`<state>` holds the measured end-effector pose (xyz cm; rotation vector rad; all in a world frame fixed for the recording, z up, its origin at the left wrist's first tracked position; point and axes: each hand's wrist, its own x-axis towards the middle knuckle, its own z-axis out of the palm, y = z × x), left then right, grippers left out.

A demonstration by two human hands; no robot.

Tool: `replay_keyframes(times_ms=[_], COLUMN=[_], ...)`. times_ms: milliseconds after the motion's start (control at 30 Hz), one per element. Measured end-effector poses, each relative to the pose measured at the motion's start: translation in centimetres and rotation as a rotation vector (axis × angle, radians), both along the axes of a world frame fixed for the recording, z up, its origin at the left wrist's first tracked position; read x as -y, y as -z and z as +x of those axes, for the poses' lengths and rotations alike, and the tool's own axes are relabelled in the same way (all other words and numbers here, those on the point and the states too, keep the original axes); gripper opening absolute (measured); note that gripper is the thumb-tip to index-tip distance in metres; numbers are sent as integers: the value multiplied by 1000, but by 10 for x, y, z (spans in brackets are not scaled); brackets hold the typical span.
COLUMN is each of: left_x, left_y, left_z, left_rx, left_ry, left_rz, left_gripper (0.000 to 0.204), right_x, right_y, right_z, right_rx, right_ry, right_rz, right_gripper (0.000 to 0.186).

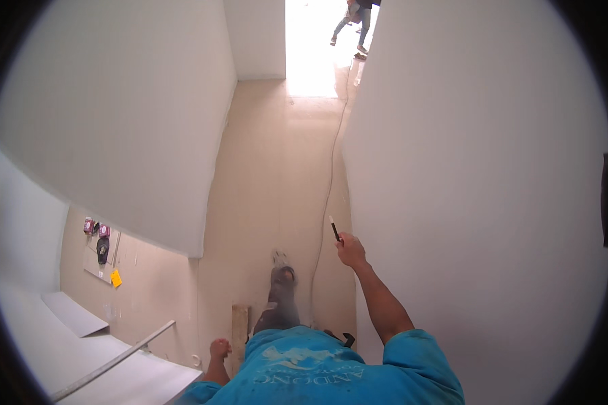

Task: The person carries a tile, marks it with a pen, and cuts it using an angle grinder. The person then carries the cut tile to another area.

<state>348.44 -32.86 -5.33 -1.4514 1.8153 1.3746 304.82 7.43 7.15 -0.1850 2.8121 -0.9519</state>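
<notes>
My right hand (350,250) is closed around a slim black pen-like tool (334,230) with a white tip. It points forward and slightly left, over the floor beside the right wall (479,202), apart from that wall. The tool is too small to make out its exact kind. My left hand (219,348) hangs low at my left side with its fingers curled, and I see nothing in it. A wooden plank (240,327) stands or lies close by that hand; which one I cannot tell.
A thin cable (332,169) runs along the floor (270,162) toward a bright doorway (311,50), where a person (358,23) is partly visible. A left wall (128,121) bounds the passage. Beyond it are pale boards (132,371), a long metal bar (121,358) and small items, including a yellow tag (116,279).
</notes>
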Motion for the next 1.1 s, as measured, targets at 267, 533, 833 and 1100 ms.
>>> replay_keyframes(times_ms=[267,533,833,1100], left_x=[42,166,136,162], left_y=[41,45,15,-8], left_z=[-227,-712,-1025,-1146], left_rx=[-60,-338,-291,-47], left_ry=[252,268,347,90], left_rz=[98,-271,-130,56], left_gripper=[17,29,29,34], right_x=[-24,-73,-28,101], right_y=[106,168,204,73], right_z=[-129,-214,-535,-942], right_rx=[532,719,753,294], right_ry=[74,454,385,179], right_rz=[360,292,267,-17], right_gripper=[29,23,25,33])
